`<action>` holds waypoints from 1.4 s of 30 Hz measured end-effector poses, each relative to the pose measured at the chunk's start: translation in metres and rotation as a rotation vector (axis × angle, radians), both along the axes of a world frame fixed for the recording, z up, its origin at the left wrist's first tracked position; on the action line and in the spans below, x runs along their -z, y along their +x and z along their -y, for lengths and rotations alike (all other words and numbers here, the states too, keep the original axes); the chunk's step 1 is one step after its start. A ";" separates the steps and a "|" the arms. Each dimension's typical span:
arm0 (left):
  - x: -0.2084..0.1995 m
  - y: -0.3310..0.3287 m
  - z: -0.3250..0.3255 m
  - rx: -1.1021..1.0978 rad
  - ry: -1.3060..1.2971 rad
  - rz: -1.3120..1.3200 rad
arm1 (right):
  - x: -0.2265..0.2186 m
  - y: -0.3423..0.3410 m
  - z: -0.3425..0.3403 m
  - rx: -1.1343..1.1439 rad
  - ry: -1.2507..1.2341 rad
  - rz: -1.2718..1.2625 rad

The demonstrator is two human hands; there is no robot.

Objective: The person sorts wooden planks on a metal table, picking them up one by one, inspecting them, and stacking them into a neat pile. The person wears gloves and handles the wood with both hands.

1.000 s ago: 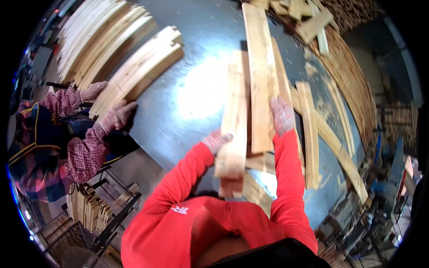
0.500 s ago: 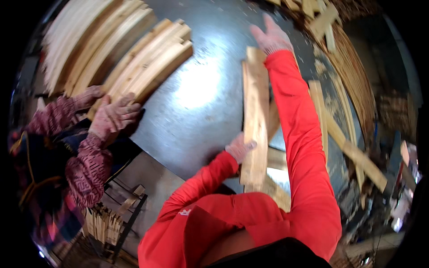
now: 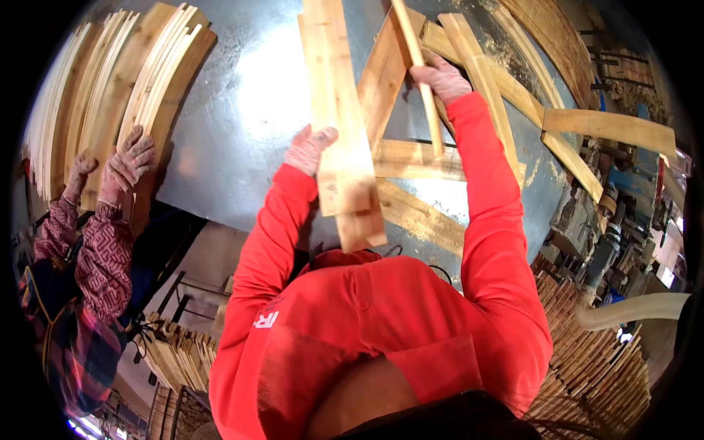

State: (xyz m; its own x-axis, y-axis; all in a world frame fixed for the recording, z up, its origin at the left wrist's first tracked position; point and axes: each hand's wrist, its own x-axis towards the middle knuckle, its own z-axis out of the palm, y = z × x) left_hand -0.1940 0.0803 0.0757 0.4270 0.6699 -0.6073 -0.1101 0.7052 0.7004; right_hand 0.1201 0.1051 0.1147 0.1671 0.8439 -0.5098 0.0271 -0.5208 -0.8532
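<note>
My left hand (image 3: 308, 149), in a pale knit glove, grips the left edge of a long light wooden board (image 3: 339, 110), with the thumb over its top. Another board (image 3: 363, 233) lies beneath it and sticks out at the near end. My right hand (image 3: 443, 78), gloved too, is closed around a narrow wooden strip (image 3: 430, 110), which slants over the loose boards on the metal table (image 3: 213, 139). Under and beside that strip lie a crosswise board (image 3: 419, 160) and a slanting board (image 3: 389, 77).
At left, a co-worker's gloved hands (image 3: 129, 163) rest on a row of stacked boards (image 3: 132, 70). More loose pieces (image 3: 484, 81) and sawdust cover the table's right side. A ribbed hose (image 3: 631, 312) and piled wood (image 3: 587, 359) are at lower right.
My right hand, earlier spread open past the boards' far end, has come back nearer and now holds the strip. The view has shifted, and the co-worker's hands have spread apart on the stack.
</note>
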 end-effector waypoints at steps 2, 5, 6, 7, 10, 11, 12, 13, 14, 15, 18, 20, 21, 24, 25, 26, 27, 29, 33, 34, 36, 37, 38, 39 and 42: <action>0.000 -0.018 -0.004 -0.071 -0.026 0.020 | -0.013 -0.012 0.020 0.096 -0.025 -0.949; 0.010 -0.044 -0.010 -0.085 0.040 -0.099 | -0.025 -0.048 0.046 0.126 0.225 -1.162; 0.013 -0.050 -0.009 -0.087 0.083 -0.177 | -0.021 -0.061 0.050 0.171 0.251 -1.228; 0.015 -0.052 -0.006 -0.092 0.279 -0.444 | -0.026 -0.073 0.054 0.174 0.239 -1.346; -0.047 -0.031 0.017 -0.031 0.813 -1.115 | 0.010 -0.075 0.063 0.243 0.242 -1.214; -0.060 -0.021 0.036 -0.192 0.840 -0.714 | 0.012 -0.091 0.053 0.225 0.323 -0.876; -0.069 -0.009 0.053 -0.148 0.700 -0.463 | 0.015 -0.104 0.046 0.213 0.343 -0.452; -0.084 0.004 0.068 -0.037 0.396 -0.264 | 0.015 -0.119 0.037 0.218 0.302 -0.083; -0.091 0.014 0.078 0.014 0.132 -0.145 | 0.009 -0.133 0.032 0.167 0.310 0.270; -0.096 0.023 0.083 0.008 -0.028 -0.086 | 0.003 -0.138 0.027 0.181 0.288 0.319; -0.074 0.025 0.076 -0.112 0.052 -0.100 | 0.018 -0.131 0.017 0.031 0.453 0.495; -0.074 0.017 0.058 -0.195 0.098 -0.213 | -0.029 -0.140 0.028 0.193 0.334 -0.027; -0.080 0.010 0.042 -0.196 0.143 -0.241 | -0.009 -0.129 0.033 0.228 0.439 -0.053; -0.097 0.006 -0.029 -0.380 0.423 -0.248 | 0.023 -0.085 0.066 0.327 0.430 -0.112; -0.103 -0.003 -0.083 -0.285 0.534 -0.398 | 0.027 -0.071 0.078 0.312 0.417 -0.150; -0.108 -0.012 -0.137 -0.200 0.641 -0.556 | 0.031 -0.055 0.094 0.299 0.395 -0.187; -0.143 -0.019 -0.188 -0.071 0.685 -0.775 | 0.035 -0.051 0.102 0.303 0.365 -0.185; -0.178 -0.045 -0.229 -0.127 0.806 -1.022 | 0.049 -0.026 0.115 0.166 0.460 0.018; -0.167 -0.054 -0.238 -0.227 0.994 -1.380 | 0.004 0.050 0.099 -0.046 0.651 1.032; -0.163 -0.045 -0.211 -0.253 1.037 -1.446 | 0.004 0.084 0.085 -0.042 0.523 1.116; -0.115 0.008 -0.139 -0.090 1.037 -1.319 | -0.004 0.159 0.054 0.028 0.273 1.433; -0.088 0.032 -0.082 0.053 1.181 -1.252 | -0.005 0.197 0.041 0.007 0.179 1.430; -0.068 0.049 -0.043 0.220 0.861 -1.084 | -0.005 0.232 0.027 0.001 0.038 1.490; -0.050 0.046 -0.006 0.327 0.726 -1.128 | 0.001 0.259 0.012 -0.034 -0.071 1.511; -0.010 0.041 0.071 0.416 0.763 -1.470 | 0.053 0.325 -0.009 -0.282 -0.228 1.290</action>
